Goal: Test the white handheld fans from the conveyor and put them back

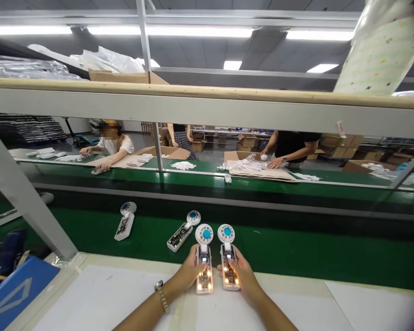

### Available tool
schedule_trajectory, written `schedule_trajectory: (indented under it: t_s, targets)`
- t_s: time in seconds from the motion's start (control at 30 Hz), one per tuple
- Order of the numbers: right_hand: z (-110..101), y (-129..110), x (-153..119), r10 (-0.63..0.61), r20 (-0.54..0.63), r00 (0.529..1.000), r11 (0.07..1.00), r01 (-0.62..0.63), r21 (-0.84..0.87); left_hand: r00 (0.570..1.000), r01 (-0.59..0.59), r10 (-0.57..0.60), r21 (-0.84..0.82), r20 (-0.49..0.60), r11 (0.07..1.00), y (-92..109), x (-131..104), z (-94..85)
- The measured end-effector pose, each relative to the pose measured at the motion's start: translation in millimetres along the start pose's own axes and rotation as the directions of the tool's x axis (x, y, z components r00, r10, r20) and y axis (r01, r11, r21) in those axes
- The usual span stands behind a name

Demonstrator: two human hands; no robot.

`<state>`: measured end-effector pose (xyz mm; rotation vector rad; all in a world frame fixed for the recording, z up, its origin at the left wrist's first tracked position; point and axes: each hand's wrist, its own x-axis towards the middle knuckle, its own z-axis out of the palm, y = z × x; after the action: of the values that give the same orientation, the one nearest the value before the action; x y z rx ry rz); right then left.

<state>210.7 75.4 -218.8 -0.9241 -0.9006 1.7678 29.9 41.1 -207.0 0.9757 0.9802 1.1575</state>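
My left hand [189,271] is closed around a small handheld fan [204,235] with a round white head and a blue centre. Its clear-fronted handle shows a circuit board with glowing orange lights, and my thumb presses on it. A matching fan [226,234], also lit, sits in my right hand [245,276], with the thumb on its handle. Both fans are held side by side, heads away from me, over the near edge of the green conveyor belt [296,250]. Just left of them lies another fan [180,236] on the belt.
Farther left on the belt lie a fan [124,225] and a partly hidden one [7,216]. A white worktop [124,294] is in front of me, a blue bin [20,289] at left. Metal posts [27,193] hold a shelf overhead. Co-workers handle parts across the belt.
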Motion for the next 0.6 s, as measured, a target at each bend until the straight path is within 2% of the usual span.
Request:
schedule_trajectory:
  t_s: [0.23,0.6]
  targets:
    - [0,3,0,-0.031,0.010,0.999,0.999,0.031,-0.013,0.999,0.030,-0.029,0.027,-0.013,0.999,12,-7,5.8]
    - [3,-1,-6,-0.031,0.052,0.998,0.998,0.034,-0.053,0.999,0.018,-0.017,0.030,-0.027,0.999,16,-10,7.0]
